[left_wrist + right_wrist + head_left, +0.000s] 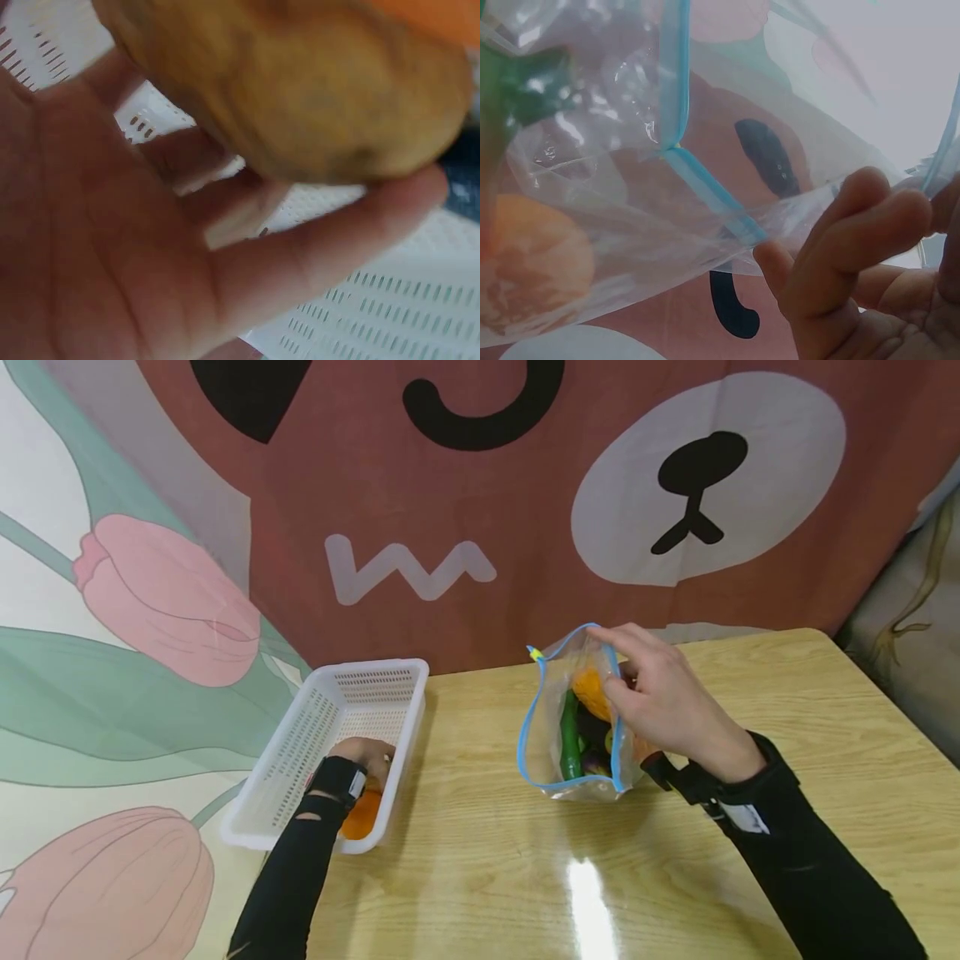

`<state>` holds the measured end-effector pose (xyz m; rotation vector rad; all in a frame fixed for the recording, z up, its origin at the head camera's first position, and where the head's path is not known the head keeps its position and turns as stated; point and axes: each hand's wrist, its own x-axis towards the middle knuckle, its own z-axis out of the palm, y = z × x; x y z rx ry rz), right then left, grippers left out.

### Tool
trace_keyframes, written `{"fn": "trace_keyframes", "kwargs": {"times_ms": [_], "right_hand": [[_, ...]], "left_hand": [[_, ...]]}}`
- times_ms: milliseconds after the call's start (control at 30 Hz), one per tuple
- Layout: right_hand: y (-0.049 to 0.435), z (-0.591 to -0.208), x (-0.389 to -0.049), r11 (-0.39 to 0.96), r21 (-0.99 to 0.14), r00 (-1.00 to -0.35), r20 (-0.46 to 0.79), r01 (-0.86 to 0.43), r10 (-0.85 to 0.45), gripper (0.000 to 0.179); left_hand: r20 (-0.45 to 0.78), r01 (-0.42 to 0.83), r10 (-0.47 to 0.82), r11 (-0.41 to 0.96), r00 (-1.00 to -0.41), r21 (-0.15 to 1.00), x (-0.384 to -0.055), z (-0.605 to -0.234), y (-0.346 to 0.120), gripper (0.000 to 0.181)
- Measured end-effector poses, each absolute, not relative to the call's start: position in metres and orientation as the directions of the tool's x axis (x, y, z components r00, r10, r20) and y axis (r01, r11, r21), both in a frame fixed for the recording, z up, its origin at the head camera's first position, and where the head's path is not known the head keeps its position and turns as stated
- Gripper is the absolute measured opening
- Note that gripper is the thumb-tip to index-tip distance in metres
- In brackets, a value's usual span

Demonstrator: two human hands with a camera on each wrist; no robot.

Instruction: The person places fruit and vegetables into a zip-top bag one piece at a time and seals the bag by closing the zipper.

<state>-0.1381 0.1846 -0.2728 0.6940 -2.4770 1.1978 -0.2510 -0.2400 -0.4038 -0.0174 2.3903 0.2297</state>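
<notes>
My left hand [371, 753] is down inside a white perforated basket [300, 752] at the table's left edge. Its thumb and fingers [187, 161] lie round a yellow-brown potato [300, 82], blurred in the left wrist view. An orange vegetable [363, 817] lies in the basket's near corner. My right hand [622, 672] pinches the rim of a clear zip bag [573, 727] with a blue seal [705, 187] and holds its mouth open. Inside the bag are a green vegetable [570, 735], an orange one [591, 692] and darker pieces.
The wooden table [487, 860] stretches right and toward me, with a glare spot near the front. A brown bear-print cloth [480, 485] hangs behind it, and a tulip-print cloth [112, 610] lies left of the basket.
</notes>
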Motion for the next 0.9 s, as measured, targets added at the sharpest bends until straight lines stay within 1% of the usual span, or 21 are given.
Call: {"fn": "trace_keyframes", "kwargs": {"times_ms": [33,133,200,267,333,400,467,567,633,767,900], "right_hand": [[0.185,-0.273,-0.138,0.535,-0.648,-0.839,0.461,-0.541,-0.29,0.051],[0.185,-0.273,-0.138,0.531,-0.656,-0.843,0.455,-0.536,-0.288,0.051],[0.185,-0.273,-0.137,0.532,-0.657,-0.844,0.455,-0.534,-0.286,0.05],[0.186,-0.274,-0.137,0.533,-0.656,-0.843,0.455,-0.534,-0.285,0.051],[0.186,-0.274,-0.137,0.538,-0.65,-0.842,0.458,-0.536,-0.285,0.051],[0.186,-0.274,-0.137,0.543,-0.643,-0.839,0.463,-0.54,-0.286,0.051],[0.186,-0.275,-0.137,0.548,-0.634,-0.835,0.47,-0.545,-0.286,0.051],[0.186,-0.275,-0.137,0.551,-0.629,-0.832,0.476,-0.548,-0.285,0.051],[0.186,-0.275,-0.137,0.551,-0.63,-0.833,0.475,-0.548,-0.285,0.051],[0.187,-0.275,-0.136,0.552,-0.63,-0.834,0.473,-0.547,-0.285,0.051],[0.187,-0.274,-0.137,0.557,-0.621,-0.829,0.48,-0.552,-0.287,0.051]], "left_hand": [[-0.663,-0.065,0.077,0.98,-0.745,0.186,-0.252,-0.403,-0.242,0.064],[-0.591,0.055,0.218,0.958,-0.776,0.281,-0.254,-0.395,-0.249,0.052],[-0.528,0.07,0.276,0.924,-0.803,0.375,-0.256,-0.388,-0.254,0.05],[-0.452,0.093,0.302,0.898,-0.839,0.429,-0.256,-0.379,-0.254,0.05],[-0.38,0.103,0.29,0.892,-0.879,0.441,-0.255,-0.371,-0.252,0.051],[-0.291,0.151,0.291,0.894,-0.912,0.421,-0.254,-0.362,-0.247,0.052],[-0.196,0.213,0.306,0.896,-0.932,0.389,-0.252,-0.354,-0.24,0.054],[-0.078,0.261,0.309,0.893,-0.948,0.367,-0.248,-0.34,-0.227,0.056],[-0.027,0.274,0.306,0.884,-0.952,0.379,-0.244,-0.331,-0.217,0.056],[0.033,0.288,0.302,0.863,-0.953,0.416,-0.234,-0.314,-0.197,0.058],[0.076,0.338,0.344,0.816,-0.936,0.468,-0.226,-0.304,-0.181,0.057]]}}
